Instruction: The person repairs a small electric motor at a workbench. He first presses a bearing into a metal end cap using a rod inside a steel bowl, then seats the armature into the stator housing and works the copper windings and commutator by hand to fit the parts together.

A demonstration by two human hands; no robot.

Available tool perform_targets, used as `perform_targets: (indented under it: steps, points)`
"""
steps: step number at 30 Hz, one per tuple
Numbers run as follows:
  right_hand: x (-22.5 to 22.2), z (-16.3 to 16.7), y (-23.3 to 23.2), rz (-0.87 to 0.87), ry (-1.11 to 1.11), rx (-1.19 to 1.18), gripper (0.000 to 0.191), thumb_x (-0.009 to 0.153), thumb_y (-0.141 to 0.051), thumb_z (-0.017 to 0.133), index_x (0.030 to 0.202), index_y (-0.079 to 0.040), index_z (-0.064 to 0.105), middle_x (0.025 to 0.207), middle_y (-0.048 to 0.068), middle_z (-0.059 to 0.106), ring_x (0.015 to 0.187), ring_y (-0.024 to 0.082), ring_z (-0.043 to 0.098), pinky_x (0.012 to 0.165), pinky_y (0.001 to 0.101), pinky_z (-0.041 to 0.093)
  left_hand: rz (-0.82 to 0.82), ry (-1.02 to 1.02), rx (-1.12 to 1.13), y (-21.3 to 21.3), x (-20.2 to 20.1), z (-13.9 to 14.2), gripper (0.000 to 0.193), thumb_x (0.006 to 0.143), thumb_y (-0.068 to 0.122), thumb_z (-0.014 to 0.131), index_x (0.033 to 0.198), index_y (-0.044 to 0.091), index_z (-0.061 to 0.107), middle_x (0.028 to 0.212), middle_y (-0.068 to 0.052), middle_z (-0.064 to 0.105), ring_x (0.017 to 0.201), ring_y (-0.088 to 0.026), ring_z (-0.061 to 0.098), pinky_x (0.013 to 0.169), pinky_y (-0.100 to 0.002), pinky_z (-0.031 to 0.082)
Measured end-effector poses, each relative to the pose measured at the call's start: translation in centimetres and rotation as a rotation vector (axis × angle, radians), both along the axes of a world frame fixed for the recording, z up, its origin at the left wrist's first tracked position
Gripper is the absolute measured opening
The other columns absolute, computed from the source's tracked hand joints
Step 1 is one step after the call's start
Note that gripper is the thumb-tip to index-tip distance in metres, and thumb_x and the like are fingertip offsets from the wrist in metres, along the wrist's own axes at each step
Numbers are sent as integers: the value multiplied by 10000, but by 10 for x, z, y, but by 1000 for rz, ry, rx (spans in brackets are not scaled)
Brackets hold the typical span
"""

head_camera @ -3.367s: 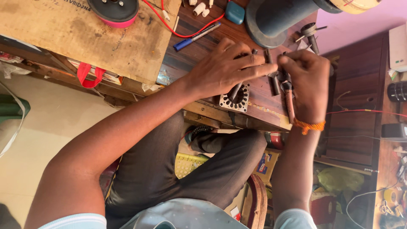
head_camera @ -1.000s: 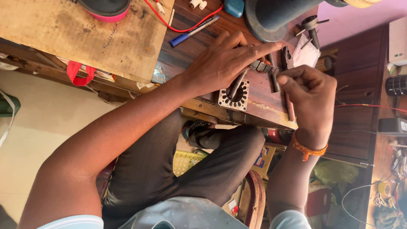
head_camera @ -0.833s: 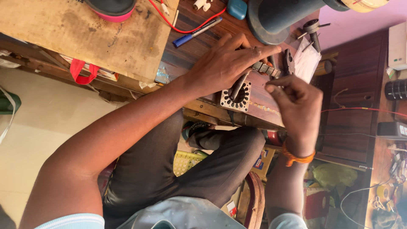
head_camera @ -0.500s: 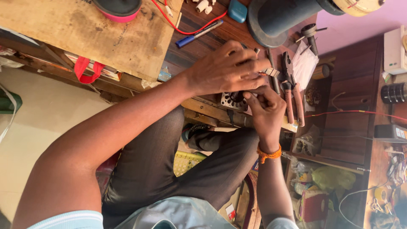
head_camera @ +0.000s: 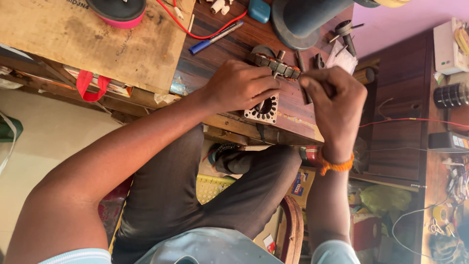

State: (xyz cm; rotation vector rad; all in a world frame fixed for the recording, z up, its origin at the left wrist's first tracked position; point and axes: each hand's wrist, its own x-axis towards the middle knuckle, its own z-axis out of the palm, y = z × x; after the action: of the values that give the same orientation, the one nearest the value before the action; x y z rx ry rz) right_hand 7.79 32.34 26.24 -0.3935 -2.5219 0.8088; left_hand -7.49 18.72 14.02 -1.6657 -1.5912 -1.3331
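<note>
Plainly, with the left hand [head_camera: 242, 88] clamped around the square laminated stator [head_camera: 262, 108] near the wooden workbench [head_camera: 229, 44] edge and the right hand [head_camera: 334, 98] pinching something too small to identify, a loosened grip could tip the stator off that edge.

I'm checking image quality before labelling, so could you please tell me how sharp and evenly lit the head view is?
Head view: soft, even daylight with no glare; the left hand and right hand are slightly soft, the wooden table is reasonably sharp, and the space below it is dim.
</note>
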Motion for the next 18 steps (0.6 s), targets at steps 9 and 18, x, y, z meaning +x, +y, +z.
perform_targets:
  steps: [9,18]
  points:
    - [-48,-5,10,88,-11,-5,56,993,-12,782,1007,33,751,711,-33,611,635,5,441,565,216,341,-33,-248,-33,-8,4,4,132,999,235,745,1063,119,743,825,-62,739,707,-254,727,603,-398,552]
    - [-58,-25,48,95,-111,-150,58,981,-15,763,990,39,746,692,-24,635,600,5,503,542,207,371,-69,-208,-39,-22,4,5,265,999,93,698,1262,107,728,779,-55,713,671,-222,704,613,-386,550]
